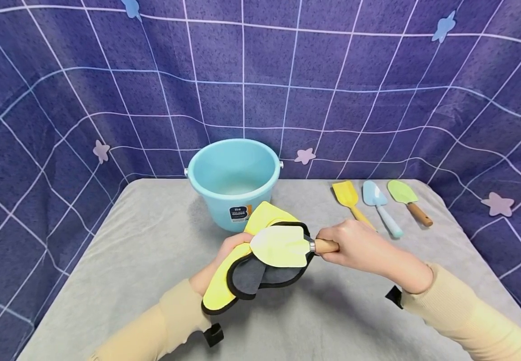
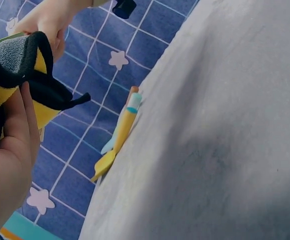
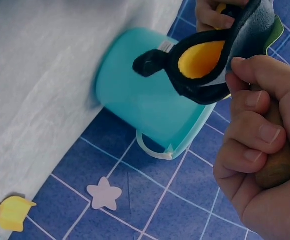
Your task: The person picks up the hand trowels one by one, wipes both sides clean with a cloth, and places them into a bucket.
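My left hand (image 1: 216,259) holds a yellow cloth (image 1: 218,293) with a grey side and black edging. Folds of this cloth lie under the pale yellow-green blade of a hand trowel (image 1: 280,246). The trowel's short wooden handle is gripped by my right hand (image 1: 355,246), and its tip points left towards my left hand. From the right wrist, curled fingers (image 3: 257,132) show around the handle, with the cloth bunched just beyond. In the left wrist view the cloth hides part of my left hand (image 2: 10,155).
A light blue bucket (image 1: 215,200) stands upright just behind the cloth. At the back right lie a yellow scoop (image 1: 345,193), a blue trowel (image 1: 382,206) and a green trowel (image 1: 401,191) with a brown handle. Grey fabric (image 1: 143,240) covers the table; a purple gridded curtain (image 1: 260,60) hangs behind.
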{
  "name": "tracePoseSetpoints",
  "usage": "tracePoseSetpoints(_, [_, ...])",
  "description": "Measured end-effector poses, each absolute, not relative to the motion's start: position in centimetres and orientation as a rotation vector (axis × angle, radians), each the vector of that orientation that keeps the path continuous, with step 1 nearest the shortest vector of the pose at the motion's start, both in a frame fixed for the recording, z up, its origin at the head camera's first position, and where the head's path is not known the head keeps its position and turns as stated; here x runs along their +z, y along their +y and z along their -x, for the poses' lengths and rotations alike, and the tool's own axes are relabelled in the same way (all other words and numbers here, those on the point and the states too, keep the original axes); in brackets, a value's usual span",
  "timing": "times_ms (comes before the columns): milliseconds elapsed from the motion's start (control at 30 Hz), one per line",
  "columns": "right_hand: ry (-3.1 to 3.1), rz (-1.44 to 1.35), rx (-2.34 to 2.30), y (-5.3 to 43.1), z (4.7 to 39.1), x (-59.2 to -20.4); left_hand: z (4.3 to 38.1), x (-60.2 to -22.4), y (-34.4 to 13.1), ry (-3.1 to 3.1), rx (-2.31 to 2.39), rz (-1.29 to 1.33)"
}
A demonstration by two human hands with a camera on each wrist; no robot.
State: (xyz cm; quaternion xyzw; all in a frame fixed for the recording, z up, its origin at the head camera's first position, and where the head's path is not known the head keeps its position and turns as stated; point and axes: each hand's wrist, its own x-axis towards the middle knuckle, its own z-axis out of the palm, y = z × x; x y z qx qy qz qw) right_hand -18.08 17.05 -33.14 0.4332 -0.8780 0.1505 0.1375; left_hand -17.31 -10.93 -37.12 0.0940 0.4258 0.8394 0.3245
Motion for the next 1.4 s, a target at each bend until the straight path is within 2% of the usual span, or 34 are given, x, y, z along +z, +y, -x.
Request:
tracePoseSetpoints(167, [-2.527,-1.253,0.424,17.1,18.1,-33.1,16.8,-36.0,-11.4,0.877,2.179,-0.319])
tracePoseSetpoints(400, [-2.533,-1.249,0.423,17.2,18.0,-33.0,16.3,-35.3,-12.1,0.879,2.189,-0.309])
tracePoseSetpoints(1400, [-2.495,-1.228,0.424,17.8,17.9,-33.5,15.4,-35.7,-16.4,0.813,2.176,-0.353])
